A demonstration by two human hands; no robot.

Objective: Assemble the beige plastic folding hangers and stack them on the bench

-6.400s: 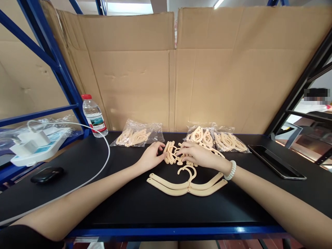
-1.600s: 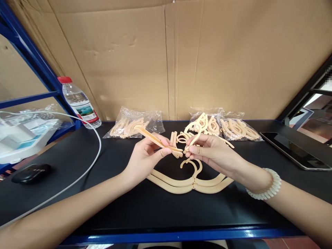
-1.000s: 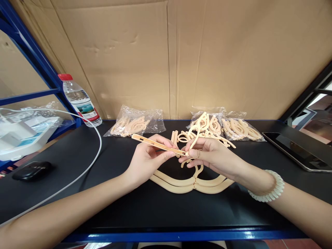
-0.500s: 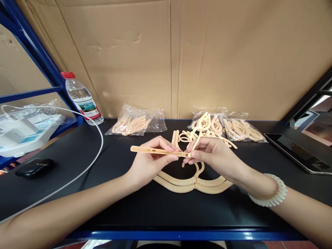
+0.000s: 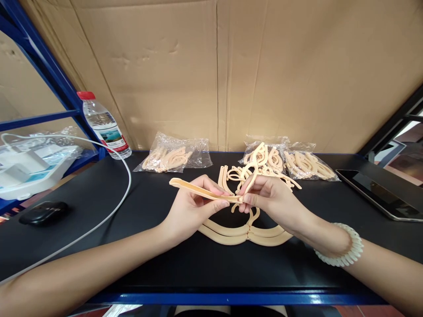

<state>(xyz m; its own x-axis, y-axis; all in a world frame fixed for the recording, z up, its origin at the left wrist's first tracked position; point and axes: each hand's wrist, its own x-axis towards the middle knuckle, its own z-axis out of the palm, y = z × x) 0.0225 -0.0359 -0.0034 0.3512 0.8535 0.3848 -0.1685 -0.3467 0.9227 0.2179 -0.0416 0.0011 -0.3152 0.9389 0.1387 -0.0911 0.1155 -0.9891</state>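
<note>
My left hand (image 5: 191, 207) pinches a cream plastic hanger arm (image 5: 188, 187) that points up and to the left. My right hand (image 5: 271, 198) pinches a cream hook piece (image 5: 251, 172), and its lower end meets the arm's right end between my fingertips. Both hands hover just above a finished cream hanger stack (image 5: 244, 231) that lies flat on the black table (image 5: 132, 246). Loose cream parts (image 5: 228, 174) lie just behind my hands.
Three clear bags of cream parts lie at the back: one bag (image 5: 173, 156) left, two bags (image 5: 291, 160) right. A water bottle (image 5: 102, 125), a white cable (image 5: 112, 207), a black mouse (image 5: 44, 211) and a white charger tray (image 5: 29, 165) sit left. A tablet (image 5: 380, 193) lies right.
Since the earliest frame both hands lifted an arm and a hook piece off the table. In the last half second the arm's free end tilted slightly upward while the joined ends stayed together.
</note>
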